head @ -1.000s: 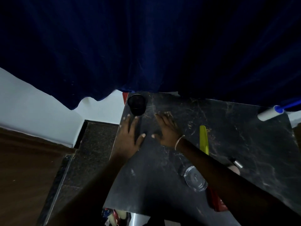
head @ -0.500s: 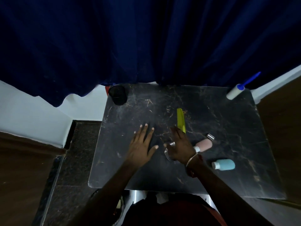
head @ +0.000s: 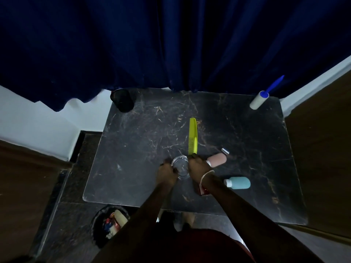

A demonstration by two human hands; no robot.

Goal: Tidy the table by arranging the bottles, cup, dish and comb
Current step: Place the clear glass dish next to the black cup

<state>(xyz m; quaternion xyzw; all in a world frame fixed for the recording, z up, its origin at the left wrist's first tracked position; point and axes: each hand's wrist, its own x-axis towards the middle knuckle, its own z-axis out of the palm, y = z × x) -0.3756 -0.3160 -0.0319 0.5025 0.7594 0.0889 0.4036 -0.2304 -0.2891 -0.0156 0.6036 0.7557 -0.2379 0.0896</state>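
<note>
A clear glass dish (head: 180, 167) sits on the dark marble table (head: 133, 149) near the front middle. My left hand (head: 166, 172) is curled on its left rim and my right hand (head: 196, 165) grips its right rim. The right fingertips touch the near end of a yellow comb (head: 192, 136) that lies pointing away from me. A pink bottle (head: 217, 160) and a teal bottle (head: 238, 183) lie on their sides to the right. A black cup (head: 121, 100) stands at the back left corner.
A white lint roller with a blue handle (head: 259, 100) stands at the back right corner. A red object (head: 202, 189) lies partly hidden under my right wrist. A bin with rubbish (head: 109, 223) stands on the floor at the front left. A dark blue curtain (head: 171, 44) hangs behind the table.
Both hands have drawn back from near the black cup to the glass dish. My left hand, flat on the table before, has closed on the dish's left rim.
</note>
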